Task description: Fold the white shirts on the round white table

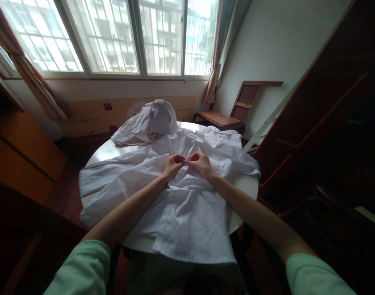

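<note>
A white shirt [190, 213] lies spread flat over a round white table [104, 153], its hem hanging off the near edge. My left hand [172, 164] and my right hand [199, 162] meet at the shirt's front opening near the chest. Both pinch the fabric edges there, fingertips almost touching each other. A second white garment [150, 123] sits crumpled in a heap at the table's far side.
A wooden chair [224, 116] stands beyond the table on the right, below the window. A dark wooden wardrobe [328, 123] fills the right side. A low wooden cabinet [18, 151] runs along the left wall.
</note>
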Tool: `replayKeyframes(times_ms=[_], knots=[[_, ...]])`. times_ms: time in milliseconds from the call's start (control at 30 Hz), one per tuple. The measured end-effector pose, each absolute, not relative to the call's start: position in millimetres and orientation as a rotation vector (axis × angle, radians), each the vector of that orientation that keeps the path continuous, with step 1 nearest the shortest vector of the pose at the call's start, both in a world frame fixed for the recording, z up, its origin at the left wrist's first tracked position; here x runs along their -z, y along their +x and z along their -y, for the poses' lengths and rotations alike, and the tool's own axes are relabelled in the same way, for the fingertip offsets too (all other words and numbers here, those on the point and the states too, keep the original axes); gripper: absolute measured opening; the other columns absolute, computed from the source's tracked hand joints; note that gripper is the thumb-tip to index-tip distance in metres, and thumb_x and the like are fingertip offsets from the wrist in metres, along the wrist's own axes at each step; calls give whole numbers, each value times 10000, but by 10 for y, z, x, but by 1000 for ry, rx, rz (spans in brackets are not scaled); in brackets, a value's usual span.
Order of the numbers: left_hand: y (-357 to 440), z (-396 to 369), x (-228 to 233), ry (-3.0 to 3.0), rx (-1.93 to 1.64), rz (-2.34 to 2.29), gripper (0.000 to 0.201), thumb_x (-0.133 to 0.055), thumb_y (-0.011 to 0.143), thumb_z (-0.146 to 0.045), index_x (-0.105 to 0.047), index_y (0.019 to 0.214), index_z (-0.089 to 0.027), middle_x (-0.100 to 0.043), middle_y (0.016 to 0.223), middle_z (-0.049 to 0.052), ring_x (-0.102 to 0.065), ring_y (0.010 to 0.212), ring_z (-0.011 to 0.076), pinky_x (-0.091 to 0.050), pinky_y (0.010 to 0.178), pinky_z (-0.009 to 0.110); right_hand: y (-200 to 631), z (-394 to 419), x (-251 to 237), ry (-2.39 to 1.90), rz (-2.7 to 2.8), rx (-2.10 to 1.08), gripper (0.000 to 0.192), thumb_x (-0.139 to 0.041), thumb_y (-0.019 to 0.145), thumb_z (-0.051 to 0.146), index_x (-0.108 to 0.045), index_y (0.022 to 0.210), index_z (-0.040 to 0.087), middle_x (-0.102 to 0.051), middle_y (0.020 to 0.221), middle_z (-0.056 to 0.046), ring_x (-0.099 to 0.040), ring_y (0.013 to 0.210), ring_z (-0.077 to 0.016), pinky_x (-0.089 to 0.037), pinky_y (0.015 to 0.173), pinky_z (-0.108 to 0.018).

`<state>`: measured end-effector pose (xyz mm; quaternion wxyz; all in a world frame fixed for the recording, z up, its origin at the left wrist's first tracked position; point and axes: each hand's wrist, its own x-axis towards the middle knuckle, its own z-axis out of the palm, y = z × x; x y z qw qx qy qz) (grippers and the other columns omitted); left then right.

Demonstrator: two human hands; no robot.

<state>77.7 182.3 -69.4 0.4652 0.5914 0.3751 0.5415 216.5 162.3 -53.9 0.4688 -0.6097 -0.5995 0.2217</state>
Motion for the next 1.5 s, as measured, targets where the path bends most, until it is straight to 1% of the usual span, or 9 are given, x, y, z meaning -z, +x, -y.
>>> replayKeyframes(times_ms=[167, 367, 567, 833, 1067, 1300, 1400, 1500], knots=[[777, -1815, 718, 1488, -1339, -918, 107, -701, 561, -177, -647, 646, -143, -650, 642, 10, -585, 612, 120, -464, 627, 243, 2139, -1575, 476, -1527, 1566, -406, 79, -622, 625, 162, -560, 672, 180, -626, 658, 3, -583, 626, -128, -418, 597, -229], [768, -1826, 706, 1476, -1277, -969, 160, -721, 568, -201, -664, 700, -131, -680, 692, 45, -616, 653, 144, -473, 643, 254, 2112, -1567, 433, -1560, 1622, -290, 165, -623, 617, 139, -468, 632, 195, -590, 616, 17, -546, 582, -122, -377, 575, -224], [750, -1804, 645, 1527, -1166, -1030, 69, -676, 604, -182, -683, 650, -131, -670, 645, 35, -601, 620, 140, -449, 616, 244, 2126, -1578, 463, -1539, 1624, -307, 205, -612, 615, 137, -418, 618, 205, -594, 620, 20, -548, 582, -122, -366, 568, -220], [766, -1790, 668, 1625, -1220, -1051, 93, -661, 609, -217, -660, 632, -127, -629, 592, 11, -552, 567, 119, -397, 547, 220, 2130, -1568, 452, -1543, 1622, -318, 221, -620, 607, 149, -407, 601, 208, -585, 608, 25, -544, 580, -124, -357, 558, -221], [769, -1820, 715, 1671, -1237, -1064, 122, -651, 603, -253, -622, 614, -135, -589, 573, -9, -516, 555, 106, -372, 529, 212, 2135, -1578, 466, -1521, 1603, -366, 202, -616, 589, 128, -429, 587, 203, -596, 615, 22, -558, 591, -125, -375, 566, -220], [767, -1833, 696, 1636, -1238, -1073, 165, -653, 582, -291, -579, 572, -144, -543, 532, -28, -483, 534, 98, -364, 520, 213, 2152, -1625, 485, -1493, 1509, -508, 184, -640, 557, 151, -461, 579, 190, -592, 600, 33, -546, 573, -115, -389, 552, -217], [766, -1827, 678, 1602, -1236, -1061, 146, -651, 567, -265, -567, 560, -145, -537, 526, -35, -473, 522, 91, -360, 511, 207, 2169, -1662, 505, -1475, 1431, -664, 202, -657, 537, 168, -458, 571, 184, -554, 565, 47, -522, 543, -105, -383, 518, -211], [770, -1825, 671, 1568, -1226, -1027, 127, -652, 553, -230, -560, 555, -142, -535, 522, -40, -464, 508, 81, -358, 501, 199, 2196, -1687, 516, -1418, 1341, -890, 195, -650, 542, 180, -463, 595, 179, -530, 544, 57, -509, 517, -93, -401, 509, -209]])
